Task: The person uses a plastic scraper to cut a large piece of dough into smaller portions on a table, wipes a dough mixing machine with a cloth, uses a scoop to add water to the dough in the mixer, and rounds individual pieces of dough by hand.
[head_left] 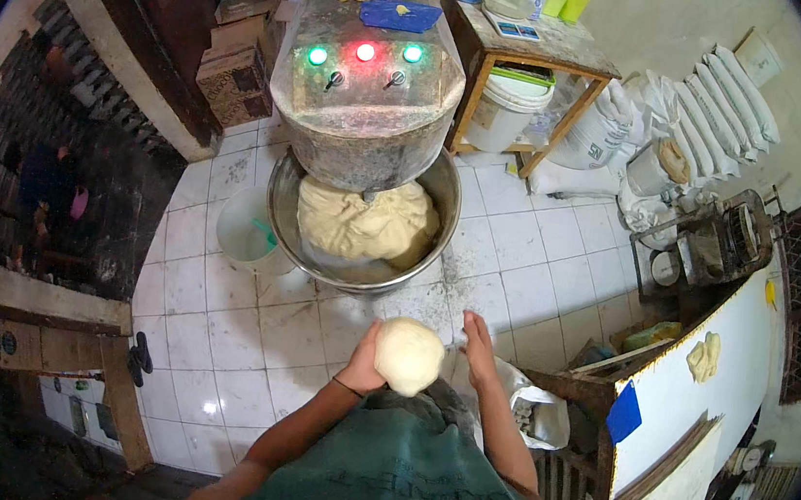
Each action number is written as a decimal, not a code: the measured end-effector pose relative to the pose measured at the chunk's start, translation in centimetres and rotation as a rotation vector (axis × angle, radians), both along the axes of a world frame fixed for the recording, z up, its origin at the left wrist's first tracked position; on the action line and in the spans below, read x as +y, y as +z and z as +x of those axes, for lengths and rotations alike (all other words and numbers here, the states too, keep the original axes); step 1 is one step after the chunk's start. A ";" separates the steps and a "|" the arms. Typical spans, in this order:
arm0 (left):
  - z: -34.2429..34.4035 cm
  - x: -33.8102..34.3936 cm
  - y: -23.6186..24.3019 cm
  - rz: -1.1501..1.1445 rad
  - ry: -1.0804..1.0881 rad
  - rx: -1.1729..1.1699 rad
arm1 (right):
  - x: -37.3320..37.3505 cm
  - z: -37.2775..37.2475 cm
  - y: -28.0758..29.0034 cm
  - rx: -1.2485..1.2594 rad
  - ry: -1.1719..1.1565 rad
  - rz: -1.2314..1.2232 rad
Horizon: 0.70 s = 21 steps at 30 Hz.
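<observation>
A smooth, pale ball of dough (409, 356) is held in front of my body. My left hand (366, 362) is closed around its left side. To the right of the ball, a little apart from it, my right hand (478, 350) is open with its fingers stretched forward and nothing in them. Ahead of both hands stands a large steel mixing bowl (440, 244), holding a big folded mass of dough (365, 219). The mixer's grey, flour-smeared head (364, 134) overhangs the bowl and hides its far part.
A white bucket (236, 238) with a green tool stands left of the bowl. At right is a white-topped table (665, 424) with a blue scraper (625, 412) and a dough piece (703, 358). A wooden table (501, 41) carries a scale; stacked sacks (728, 109) lie beyond.
</observation>
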<state>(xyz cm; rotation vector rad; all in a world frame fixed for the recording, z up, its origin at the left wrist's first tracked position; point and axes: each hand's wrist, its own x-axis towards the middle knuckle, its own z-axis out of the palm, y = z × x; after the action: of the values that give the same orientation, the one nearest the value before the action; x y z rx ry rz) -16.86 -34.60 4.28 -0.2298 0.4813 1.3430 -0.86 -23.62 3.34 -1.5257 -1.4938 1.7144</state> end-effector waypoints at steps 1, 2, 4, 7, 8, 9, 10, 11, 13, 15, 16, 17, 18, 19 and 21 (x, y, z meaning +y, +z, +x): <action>-0.5 -0.2 0.2 0.000 0.060 0.061 | -0.5 0.1 0.3 0.046 0.001 -0.215; -0.4 -0.3 0.9 -0.011 0.115 0.128 | -1.3 0.1 1.4 0.126 0.036 -0.326; 0.5 -0.3 0.1 0.000 0.056 0.332 | -3.0 -1.1 2.0 0.232 0.056 -0.512; 3.0 0.3 1.8 0.038 -0.075 0.346 | -4.8 -3.0 1.6 0.530 -0.118 -0.617; 2.5 0.2 2.8 0.043 -0.088 0.256 | -4.8 -3.3 2.6 0.535 -0.158 -0.571; 1.8 0.4 3.4 0.049 -0.105 0.163 | -4.6 -3.5 3.5 0.538 -0.203 -0.523; 1.1 0.7 3.6 0.055 -0.122 0.069 | -4.5 -3.5 3.7 0.540 -0.249 -0.475; 0.5 0.9 3.4 0.138 -0.142 0.051 | -4.0 -3.4 3.0 0.574 -0.232 -0.481; 0.2 0.7 3.6 0.105 -0.150 0.008 | -4.2 -3.0 2.0 0.548 -0.230 -0.678; 0.4 0.6 3.2 0.078 -0.136 0.003 | -4.5 -3.4 2.7 0.579 -0.229 -0.769; 0.3 0.6 2.8 0.099 -0.136 0.041 | -4.6 -3.3 2.5 0.610 -0.244 -0.732; 0.1 0.7 2.7 0.122 -0.140 0.079 | -4.5 -3.1 2.4 0.642 -0.262 -0.691; -0.1 0.8 2.4 0.145 -0.144 0.118 | -4.4 -2.9 2.1 0.673 -0.280 -0.649; -0.9 0.9 1.4 0.228 -0.167 0.229 | -4.0 -2.5 1.1 0.695 -0.334 -0.674; -1.9 0.7 -2.8 -0.059 -0.146 1.319 | -3.8 -2.9 1.5 0.623 -0.362 -0.705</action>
<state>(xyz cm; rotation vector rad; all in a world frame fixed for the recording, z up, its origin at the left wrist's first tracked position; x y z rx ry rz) -18.76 -33.94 1.43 0.6973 1.5913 1.1913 -3.72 -27.41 4.88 -1.2352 -0.2887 2.2946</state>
